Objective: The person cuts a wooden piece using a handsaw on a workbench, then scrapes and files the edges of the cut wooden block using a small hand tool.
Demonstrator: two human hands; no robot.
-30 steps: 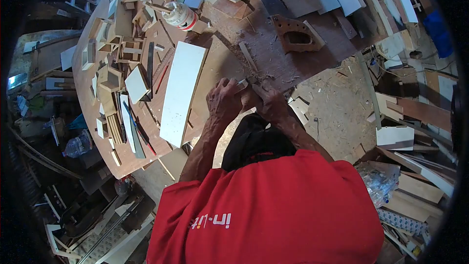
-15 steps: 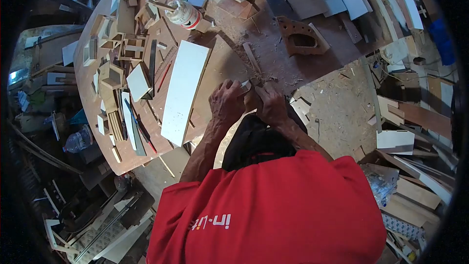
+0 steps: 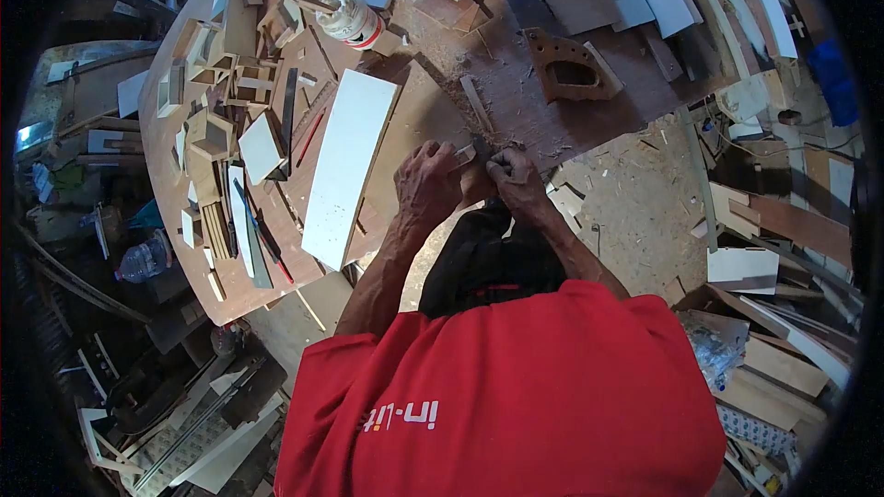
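Note:
My left hand (image 3: 427, 182) is closed at the near edge of the workbench, its fingers curled around a small pale flat piece (image 3: 465, 156) that sticks out toward the right. Close by on the right, my right hand (image 3: 516, 177) is curled into a fist; whatever it grips is hidden. A narrow dark shape lies between the two hands, too unclear to name. Just beyond them are a thin wood strip (image 3: 476, 103) and scattered shavings. A brown board (image 3: 419, 120) lies under and beside my left hand, with a long white panel (image 3: 350, 166) left of it.
A handsaw with a wooden handle (image 3: 573, 74) rests on the bench at the right. A glue jar (image 3: 352, 23) with a stick stands at the back. Small wooden box pieces (image 3: 212, 133) crowd the left side, near a red pencil (image 3: 311, 138). Offcuts (image 3: 783, 359) fill the floor at right.
My right hand has drawn slightly away from the left and now shows as a tighter fist. The pale piece at my left fingertips is more exposed. The camera view has shifted slightly.

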